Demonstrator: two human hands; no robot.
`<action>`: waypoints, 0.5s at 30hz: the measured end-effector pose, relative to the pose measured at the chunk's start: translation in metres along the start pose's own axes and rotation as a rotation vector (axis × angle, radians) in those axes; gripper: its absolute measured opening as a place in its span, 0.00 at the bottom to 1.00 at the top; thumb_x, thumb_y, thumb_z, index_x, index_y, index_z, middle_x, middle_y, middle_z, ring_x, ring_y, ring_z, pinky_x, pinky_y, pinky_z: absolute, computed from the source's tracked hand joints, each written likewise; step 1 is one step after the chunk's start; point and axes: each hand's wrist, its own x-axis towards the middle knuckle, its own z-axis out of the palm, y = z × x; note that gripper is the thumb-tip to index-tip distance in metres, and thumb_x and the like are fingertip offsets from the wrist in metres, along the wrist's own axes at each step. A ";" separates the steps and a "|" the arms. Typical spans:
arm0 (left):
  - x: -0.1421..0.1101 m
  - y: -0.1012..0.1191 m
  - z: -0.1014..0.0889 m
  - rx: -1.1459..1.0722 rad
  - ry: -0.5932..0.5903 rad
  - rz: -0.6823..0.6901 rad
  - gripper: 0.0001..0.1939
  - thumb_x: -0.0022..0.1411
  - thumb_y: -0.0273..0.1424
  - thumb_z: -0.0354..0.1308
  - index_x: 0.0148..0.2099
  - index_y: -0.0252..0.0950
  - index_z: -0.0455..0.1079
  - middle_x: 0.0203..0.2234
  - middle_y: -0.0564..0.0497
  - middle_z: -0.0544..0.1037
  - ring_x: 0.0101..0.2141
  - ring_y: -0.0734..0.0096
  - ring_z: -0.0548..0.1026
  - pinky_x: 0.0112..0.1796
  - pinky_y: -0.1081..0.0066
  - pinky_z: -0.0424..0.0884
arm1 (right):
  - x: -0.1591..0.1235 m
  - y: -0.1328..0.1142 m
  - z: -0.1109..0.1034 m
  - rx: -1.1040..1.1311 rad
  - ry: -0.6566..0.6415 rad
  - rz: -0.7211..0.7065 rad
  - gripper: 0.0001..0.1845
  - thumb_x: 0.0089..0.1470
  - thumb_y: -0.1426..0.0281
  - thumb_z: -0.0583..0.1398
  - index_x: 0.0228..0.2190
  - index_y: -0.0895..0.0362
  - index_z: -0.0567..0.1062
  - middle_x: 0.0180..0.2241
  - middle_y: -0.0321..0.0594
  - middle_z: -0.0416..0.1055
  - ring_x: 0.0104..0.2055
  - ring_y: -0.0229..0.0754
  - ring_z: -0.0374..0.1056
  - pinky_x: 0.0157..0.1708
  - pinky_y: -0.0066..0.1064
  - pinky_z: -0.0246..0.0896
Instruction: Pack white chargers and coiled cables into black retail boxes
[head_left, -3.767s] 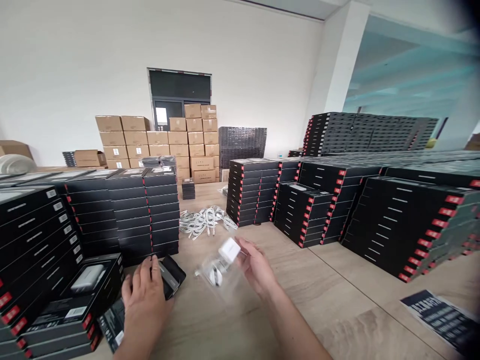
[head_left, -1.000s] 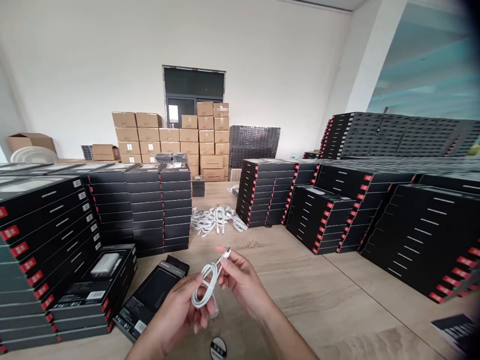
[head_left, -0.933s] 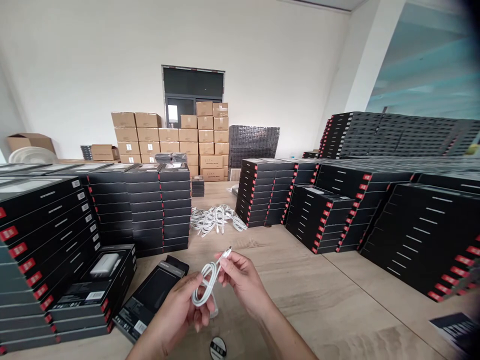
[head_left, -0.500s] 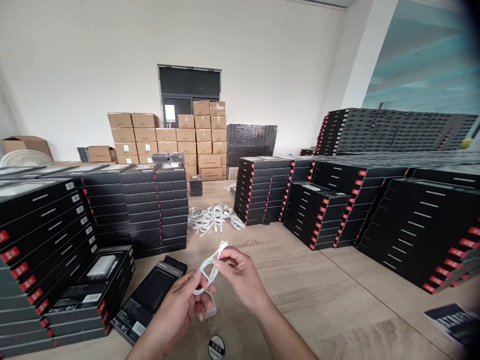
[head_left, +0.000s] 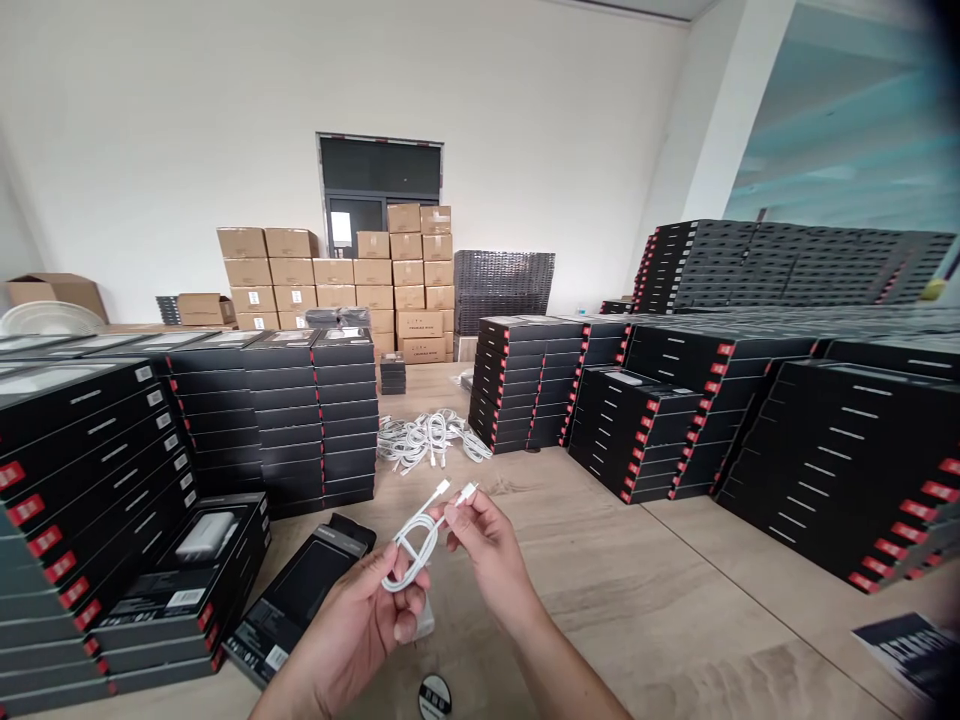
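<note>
A coiled white charging cable (head_left: 411, 556) is held up between my two hands over the table. My left hand (head_left: 373, 607) pinches its loop between thumb and fingers. With thumb and fingers my right hand (head_left: 480, 540) grips one end of the cable just below its plug, while the other plug sticks up free beside it. Behind my left fingers a small pale object (head_left: 425, 622) shows in part; I cannot tell whether it is held. An open black box (head_left: 306, 585) lies just left of my left hand. A round black-and-white label (head_left: 435, 696) lies below my hands.
A pile of white cables (head_left: 426, 438) lies ahead on the wooden table (head_left: 585, 560). Stacked black boxes (head_left: 281, 430) rise on the left, more black boxes (head_left: 806, 460) on the right. A white charger (head_left: 205, 535) sits in a box at left. Cardboard cartons (head_left: 371, 285) stand behind.
Earlier my right hand held a white charger with a clear plastic bag and my left was on the black box. Now both hold the cable, and its two plugs have been spread apart.
</note>
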 end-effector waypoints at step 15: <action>0.002 -0.007 -0.011 0.802 0.080 0.130 0.16 0.60 0.43 0.52 0.32 0.34 0.70 0.20 0.54 0.71 0.23 0.73 0.66 0.25 0.73 0.58 | -0.006 -0.018 -0.011 -1.158 -0.067 -0.682 0.31 0.55 0.75 0.54 0.60 0.52 0.61 0.64 0.45 0.52 0.65 0.55 0.46 0.58 0.51 0.50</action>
